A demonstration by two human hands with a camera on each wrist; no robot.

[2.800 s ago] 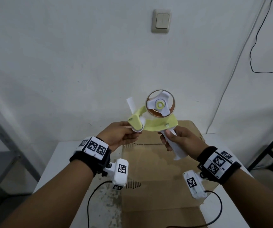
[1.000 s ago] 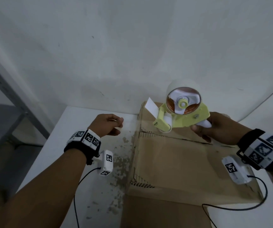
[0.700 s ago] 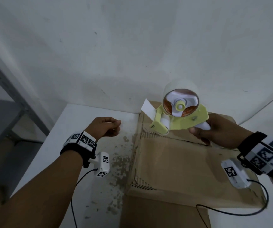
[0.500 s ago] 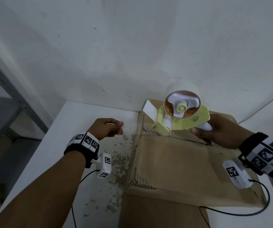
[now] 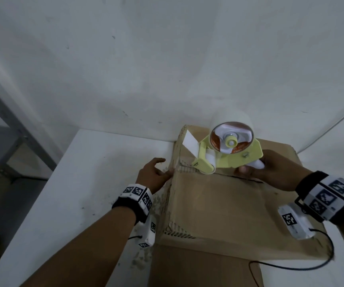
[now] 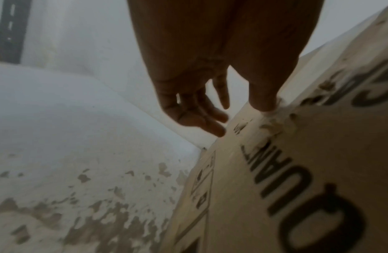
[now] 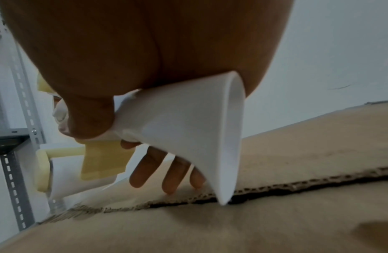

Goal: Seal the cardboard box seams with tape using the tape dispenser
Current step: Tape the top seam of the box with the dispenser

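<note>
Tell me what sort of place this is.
Probably a bare storeroom or packing corner: a worn cardboard box on a chipped white table, plain white walls, and slotted metal shelving alongside.

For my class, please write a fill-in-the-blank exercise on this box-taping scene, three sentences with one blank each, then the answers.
1. The tape dispenser is held by its white handle in the person's ____ hand.
2. The left hand touches the side of the cardboard ____ with its fingers straight.
3. The box stands on a ____ table.

Missing words: right; box; white
</note>
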